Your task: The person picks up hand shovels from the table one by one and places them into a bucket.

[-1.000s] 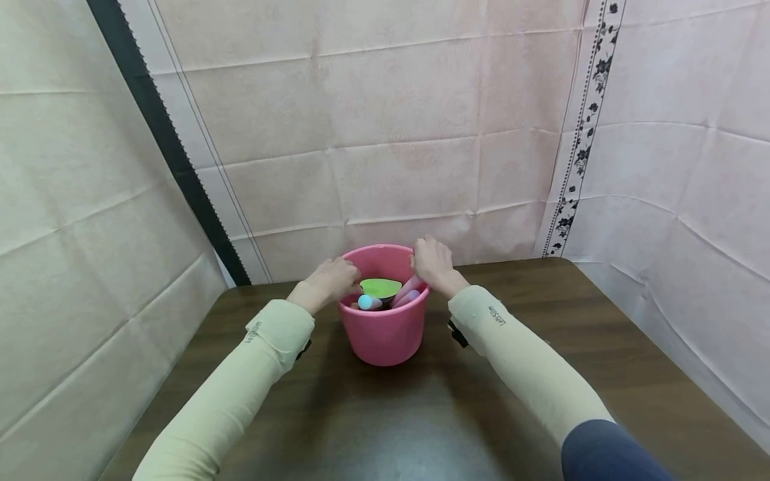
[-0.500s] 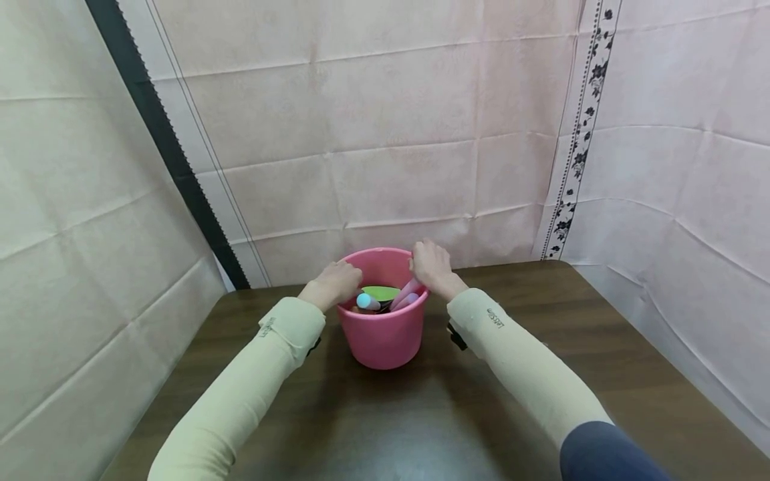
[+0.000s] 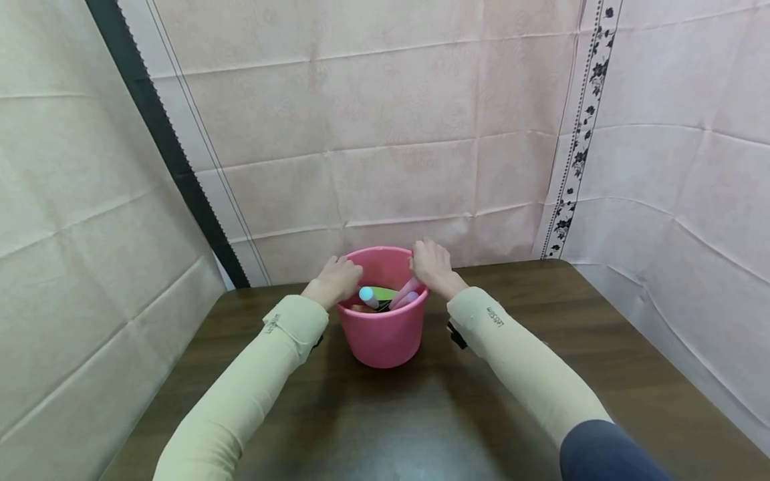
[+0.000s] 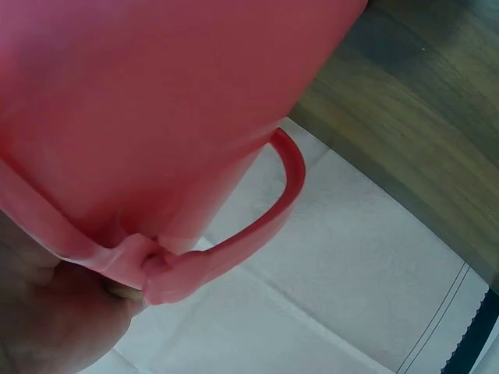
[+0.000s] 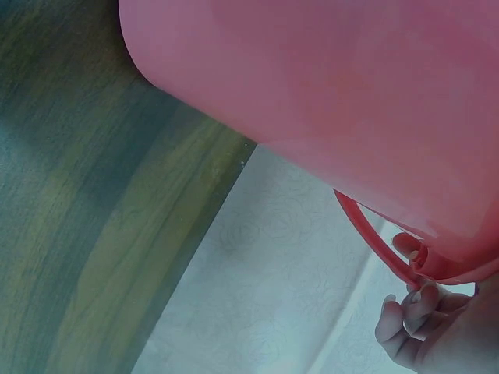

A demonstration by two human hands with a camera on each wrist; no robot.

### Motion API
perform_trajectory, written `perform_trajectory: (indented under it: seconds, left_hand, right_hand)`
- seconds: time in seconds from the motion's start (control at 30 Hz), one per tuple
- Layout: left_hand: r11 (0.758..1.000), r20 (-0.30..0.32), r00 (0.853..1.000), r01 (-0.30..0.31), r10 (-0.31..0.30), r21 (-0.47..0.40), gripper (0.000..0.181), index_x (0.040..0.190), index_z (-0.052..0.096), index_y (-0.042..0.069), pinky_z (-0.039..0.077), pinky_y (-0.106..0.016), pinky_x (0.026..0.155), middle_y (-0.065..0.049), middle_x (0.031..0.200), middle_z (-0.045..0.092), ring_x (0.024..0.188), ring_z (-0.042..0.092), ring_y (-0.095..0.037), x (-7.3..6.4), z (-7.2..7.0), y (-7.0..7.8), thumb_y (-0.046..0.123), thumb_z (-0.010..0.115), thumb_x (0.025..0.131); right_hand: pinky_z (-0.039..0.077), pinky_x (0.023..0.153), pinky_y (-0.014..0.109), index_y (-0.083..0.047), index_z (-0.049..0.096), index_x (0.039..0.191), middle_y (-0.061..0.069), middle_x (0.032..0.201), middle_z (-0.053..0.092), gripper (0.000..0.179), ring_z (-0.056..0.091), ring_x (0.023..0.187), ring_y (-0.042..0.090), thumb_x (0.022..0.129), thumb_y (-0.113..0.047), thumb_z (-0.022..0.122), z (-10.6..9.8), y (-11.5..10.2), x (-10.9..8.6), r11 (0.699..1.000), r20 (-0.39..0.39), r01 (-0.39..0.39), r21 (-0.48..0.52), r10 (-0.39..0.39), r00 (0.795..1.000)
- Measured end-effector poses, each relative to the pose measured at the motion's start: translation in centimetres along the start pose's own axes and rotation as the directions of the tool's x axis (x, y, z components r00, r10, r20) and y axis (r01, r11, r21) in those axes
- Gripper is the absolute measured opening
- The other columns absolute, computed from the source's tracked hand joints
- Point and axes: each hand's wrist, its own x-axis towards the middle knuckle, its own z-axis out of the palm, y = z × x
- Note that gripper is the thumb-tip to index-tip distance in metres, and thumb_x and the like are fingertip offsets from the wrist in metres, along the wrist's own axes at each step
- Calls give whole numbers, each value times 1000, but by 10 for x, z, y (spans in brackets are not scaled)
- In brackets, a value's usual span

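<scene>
A pink bucket (image 3: 385, 334) stands upright near the table's far edge. At its left rim, my left hand (image 3: 338, 279) grips beside the handle joint; the left wrist view shows that hand (image 4: 70, 319) under the rim. My right hand (image 3: 433, 268) holds the opposite rim, and in the right wrist view its fingers (image 5: 421, 312) curl around the handle joint. The bucket's handle (image 4: 257, 230) hangs down on the far side. Inside the bucket are a light-blue-ended cylinder (image 3: 367, 294), a green flat-topped thing (image 3: 385, 292) and pink-purple rods (image 3: 408, 294). Their lower parts are hidden.
The dark wooden table (image 3: 385, 427) extends toward me from the bucket. Pale creased cloth (image 3: 409, 167) hangs behind the table and along both sides, close to the far table edge.
My left hand has moved slightly right and settled on the bucket's left rim. The light-blue-ended cylinder has shifted and the green thing shows less. The right hand stays at its rim.
</scene>
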Motion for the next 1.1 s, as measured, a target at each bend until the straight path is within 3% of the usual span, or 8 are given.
perform_trajectory:
  seconds: [0.27,0.5,0.63,0.83,0.93,1.1]
  left_hand:
    - [1000,-51,999,-5,5,4,17,97,68,10,39,-40,83,-10,102,68,102,57,-28,0,7,2,10,51,96]
    - [1000,-61,998,5,-6,-24,16,99,68,11,38,-40,84,-8,100,68,100,55,-27,-3,5,0,12,52,96]
    - [997,-108,994,10,-18,-79,14,99,68,11,38,-42,87,-7,98,68,100,54,-28,-8,2,-6,21,59,94]
    - [979,-213,975,15,-59,-205,21,94,65,10,39,-47,94,-10,99,67,103,53,-30,-14,2,-15,30,58,96]
    - [961,-253,963,21,-94,-277,25,99,64,8,38,-49,97,-12,104,65,107,52,-32,-16,5,-18,31,53,98]
    - [924,-305,937,42,-168,-379,33,107,64,8,40,-49,93,-13,112,64,108,52,-32,-19,7,-28,34,45,101]
  right_hand:
    - [53,76,42,-3,68,93,11,95,60,21,63,83,27,93,-22,59,1,1,-2,1000,2,10,9,-10,1000]
    - [53,76,40,-3,68,93,11,95,61,21,62,82,26,93,-22,60,2,-2,-2,1000,5,16,23,-16,1000]
    - [53,77,42,-3,67,92,11,97,62,21,63,84,28,93,-23,60,1,-5,0,999,2,26,18,-26,1000]
    - [52,76,41,-3,67,93,10,95,61,19,61,82,26,92,-22,61,1,-2,1,998,4,38,49,-39,999]
    - [51,71,41,-6,66,80,9,86,61,22,61,78,26,92,-23,59,2,5,0,998,-16,24,54,-23,1000]
    - [46,60,39,-12,56,59,7,67,59,42,61,68,27,96,-33,51,0,16,-3,997,-68,-14,70,18,998]
